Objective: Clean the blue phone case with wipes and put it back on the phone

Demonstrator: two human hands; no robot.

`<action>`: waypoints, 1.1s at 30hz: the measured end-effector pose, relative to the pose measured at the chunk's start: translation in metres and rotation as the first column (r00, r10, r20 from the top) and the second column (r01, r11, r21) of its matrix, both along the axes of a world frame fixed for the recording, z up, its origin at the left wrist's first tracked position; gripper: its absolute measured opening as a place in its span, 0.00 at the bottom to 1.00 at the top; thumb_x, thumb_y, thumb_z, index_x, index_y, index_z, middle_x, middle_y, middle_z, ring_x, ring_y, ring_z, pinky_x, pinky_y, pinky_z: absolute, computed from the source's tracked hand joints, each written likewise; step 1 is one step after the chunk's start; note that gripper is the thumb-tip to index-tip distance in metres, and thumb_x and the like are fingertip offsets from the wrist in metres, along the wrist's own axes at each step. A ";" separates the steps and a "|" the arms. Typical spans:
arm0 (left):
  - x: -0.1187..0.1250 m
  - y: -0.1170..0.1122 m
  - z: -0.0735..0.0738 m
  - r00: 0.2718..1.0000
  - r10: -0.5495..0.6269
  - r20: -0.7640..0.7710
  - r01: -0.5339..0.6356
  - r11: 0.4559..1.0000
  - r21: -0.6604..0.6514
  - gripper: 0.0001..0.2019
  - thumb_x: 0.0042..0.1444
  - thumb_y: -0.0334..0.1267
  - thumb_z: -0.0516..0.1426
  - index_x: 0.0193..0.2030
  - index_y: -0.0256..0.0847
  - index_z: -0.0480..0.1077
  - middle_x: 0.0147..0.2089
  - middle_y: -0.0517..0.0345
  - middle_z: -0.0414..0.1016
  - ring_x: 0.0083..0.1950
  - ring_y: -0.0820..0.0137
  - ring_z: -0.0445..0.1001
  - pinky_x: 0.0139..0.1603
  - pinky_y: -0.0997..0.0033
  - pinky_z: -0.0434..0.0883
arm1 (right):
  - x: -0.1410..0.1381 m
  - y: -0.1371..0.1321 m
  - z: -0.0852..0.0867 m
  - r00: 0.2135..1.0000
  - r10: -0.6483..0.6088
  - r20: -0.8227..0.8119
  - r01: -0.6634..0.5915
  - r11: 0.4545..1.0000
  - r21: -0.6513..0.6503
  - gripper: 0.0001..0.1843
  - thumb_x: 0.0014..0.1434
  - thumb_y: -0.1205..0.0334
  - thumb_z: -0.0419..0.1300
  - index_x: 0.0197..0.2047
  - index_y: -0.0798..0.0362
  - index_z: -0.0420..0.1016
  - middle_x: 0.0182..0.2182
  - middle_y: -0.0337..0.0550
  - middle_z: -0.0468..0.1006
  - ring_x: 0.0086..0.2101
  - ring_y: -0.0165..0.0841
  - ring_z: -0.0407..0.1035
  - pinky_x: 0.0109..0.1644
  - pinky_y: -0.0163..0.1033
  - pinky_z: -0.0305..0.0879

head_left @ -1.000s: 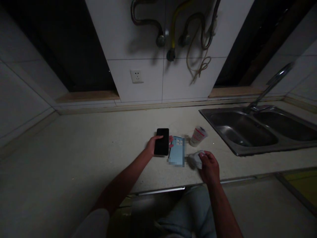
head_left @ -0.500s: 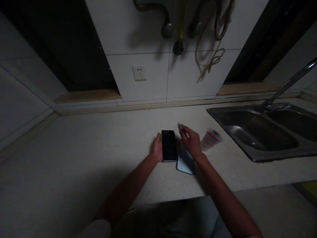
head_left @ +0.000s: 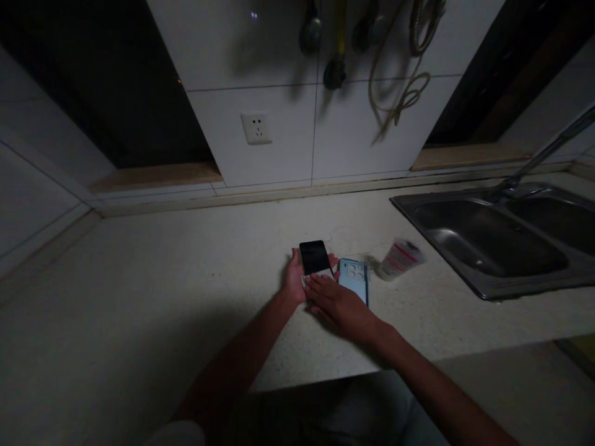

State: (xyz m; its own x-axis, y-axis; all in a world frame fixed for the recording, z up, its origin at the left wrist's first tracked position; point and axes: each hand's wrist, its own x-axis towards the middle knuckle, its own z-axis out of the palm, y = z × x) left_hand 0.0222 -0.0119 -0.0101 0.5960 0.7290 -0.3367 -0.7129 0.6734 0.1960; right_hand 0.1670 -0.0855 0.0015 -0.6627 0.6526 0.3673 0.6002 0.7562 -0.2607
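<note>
A black phone (head_left: 314, 256) lies screen-up on the pale countertop (head_left: 186, 279). My left hand (head_left: 294, 277) grips its left edge. My right hand (head_left: 337, 303) lies flat across the phone's near end, and a bit of white cloth (head_left: 305, 282) shows under its fingertips. A light blue phone case (head_left: 356, 277) lies just right of the phone, touching my right hand. Further right, a small white container with a red label (head_left: 398, 258) lies on its side.
A steel double sink (head_left: 488, 238) with a tap (head_left: 543, 152) fills the right of the counter. A wall socket (head_left: 256, 127) and hanging hoses and cord (head_left: 395, 74) are on the tiled wall behind. The room is dim.
My right hand came from the counter's front edge with the white cloth, passed over the blue case and now rests on the phone's near end. The left hand stayed on the phone.
</note>
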 end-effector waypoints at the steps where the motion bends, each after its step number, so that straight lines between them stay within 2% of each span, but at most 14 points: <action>1: 0.000 0.000 0.000 1.000 0.027 0.000 -0.027 1.000 0.017 0.43 0.63 0.67 0.42 0.64 0.25 0.65 0.52 0.31 0.78 0.56 0.49 0.77 0.62 0.45 0.65 | 0.006 -0.008 0.000 1.000 0.002 -0.003 -0.002 1.000 0.018 0.24 0.68 0.62 0.56 0.65 0.59 0.69 0.63 0.57 0.71 0.64 0.45 0.63 0.67 0.55 0.64; 3: 0.002 -0.001 -0.001 0.998 0.064 0.003 -0.064 0.997 0.046 0.41 0.65 0.64 0.41 0.66 0.27 0.64 0.53 0.32 0.78 0.57 0.50 0.76 0.62 0.44 0.64 | 0.015 -0.019 0.001 0.999 -0.049 0.006 0.049 0.998 0.027 0.24 0.69 0.60 0.56 0.65 0.59 0.69 0.62 0.57 0.72 0.64 0.45 0.65 0.67 0.55 0.64; 6: 0.005 -0.002 -0.002 0.999 0.039 -0.009 -0.039 0.997 0.066 0.40 0.66 0.63 0.42 0.66 0.26 0.64 0.54 0.32 0.78 0.58 0.50 0.75 0.62 0.49 0.65 | 0.021 -0.019 -0.001 0.984 -0.178 0.021 0.178 0.984 0.009 0.28 0.69 0.55 0.56 0.66 0.63 0.68 0.64 0.63 0.68 0.64 0.49 0.63 0.67 0.58 0.63; 8: 0.006 -0.003 -0.002 0.999 0.008 -0.043 -0.005 0.997 0.072 0.39 0.65 0.63 0.43 0.64 0.25 0.66 0.54 0.33 0.78 0.59 0.51 0.75 0.62 0.52 0.66 | 0.020 -0.007 -0.003 0.968 -0.251 0.017 0.251 0.968 -0.016 0.31 0.69 0.51 0.56 0.67 0.64 0.66 0.66 0.65 0.64 0.66 0.52 0.59 0.68 0.60 0.61; 11: 0.007 -0.005 -0.001 0.991 -0.005 -0.133 0.013 0.998 0.059 0.34 0.66 0.60 0.45 0.60 0.31 0.71 0.50 0.39 0.80 0.57 0.51 0.76 0.62 0.52 0.66 | 0.014 0.024 -0.005 0.948 -0.319 -0.014 0.318 0.947 -0.039 0.36 0.68 0.46 0.55 0.69 0.64 0.63 0.69 0.66 0.58 0.69 0.54 0.52 0.70 0.63 0.55; 14: 0.010 -0.006 -0.001 0.982 -0.011 -0.191 0.019 0.999 0.037 0.31 0.66 0.59 0.47 0.58 0.35 0.74 0.49 0.44 0.82 0.57 0.51 0.77 0.62 0.51 0.67 | 0.005 0.054 0.000 0.934 -0.357 -0.036 0.354 0.933 -0.062 0.38 0.70 0.45 0.51 0.71 0.65 0.57 0.71 0.67 0.53 0.70 0.53 0.47 0.71 0.62 0.52; 17: 0.013 -0.007 0.000 0.987 0.001 -0.160 0.007 0.999 0.050 0.28 0.67 0.57 0.48 0.59 0.38 0.73 0.51 0.46 0.81 0.58 0.54 0.76 0.63 0.53 0.66 | -0.007 0.065 0.004 0.935 -0.352 -0.046 0.349 0.935 -0.055 0.39 0.70 0.46 0.50 0.73 0.64 0.53 0.72 0.66 0.51 0.72 0.51 0.42 0.72 0.63 0.48; 20: 0.013 -0.006 0.003 0.996 0.043 -0.074 -0.036 0.995 0.088 0.30 0.68 0.57 0.45 0.61 0.37 0.71 0.52 0.46 0.81 0.58 0.57 0.76 0.65 0.55 0.65 | -0.016 0.052 0.000 0.960 -0.279 -0.022 0.279 0.960 -0.015 0.41 0.68 0.46 0.54 0.75 0.61 0.49 0.72 0.63 0.51 0.72 0.50 0.43 0.73 0.64 0.46; 24: 0.010 -0.006 0.004 0.997 -0.061 -0.039 0.063 0.997 0.035 0.40 0.65 0.65 0.42 0.61 0.27 0.69 0.51 0.35 0.80 0.55 0.52 0.78 0.64 0.49 0.64 | -0.017 0.007 -0.014 0.985 -0.169 0.027 0.168 0.985 0.047 0.43 0.67 0.45 0.56 0.75 0.63 0.48 0.71 0.65 0.54 0.71 0.51 0.48 0.71 0.62 0.52; 27: 0.008 -0.007 -0.001 0.998 -0.056 -0.007 0.056 0.997 0.058 0.38 0.65 0.63 0.44 0.63 0.28 0.67 0.52 0.34 0.79 0.54 0.51 0.78 0.63 0.44 0.65 | -0.006 -0.025 -0.021 0.993 -0.105 0.047 0.100 0.990 0.100 0.38 0.70 0.52 0.54 0.75 0.60 0.47 0.70 0.62 0.57 0.70 0.48 0.51 0.70 0.60 0.57; 30: 0.009 -0.007 -0.007 0.998 -0.062 0.030 0.058 0.992 0.112 0.38 0.66 0.62 0.44 0.65 0.28 0.65 0.55 0.32 0.77 0.57 0.49 0.76 0.62 0.44 0.65 | 0.010 -0.041 -0.024 0.993 -0.107 0.041 0.102 0.989 0.104 0.38 0.70 0.57 0.54 0.76 0.56 0.42 0.69 0.60 0.60 0.69 0.47 0.54 0.69 0.59 0.60; 33: 0.010 -0.007 -0.008 0.994 -0.111 0.022 0.107 0.985 0.139 0.40 0.65 0.64 0.42 0.64 0.28 0.67 0.57 0.32 0.77 0.59 0.49 0.74 0.63 0.46 0.64 | 0.024 -0.036 -0.022 0.984 -0.180 -0.009 0.180 0.982 0.057 0.40 0.70 0.56 0.54 0.77 0.52 0.39 0.71 0.57 0.57 0.69 0.47 0.52 0.68 0.60 0.61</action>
State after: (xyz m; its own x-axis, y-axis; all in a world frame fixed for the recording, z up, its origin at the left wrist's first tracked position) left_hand 0.0324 -0.0191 -0.0177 0.6823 0.6976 -0.2189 -0.6438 0.7151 0.2723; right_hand 0.1910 -0.1213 -0.0204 -0.5349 0.7385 0.4104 0.7267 0.6500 -0.2225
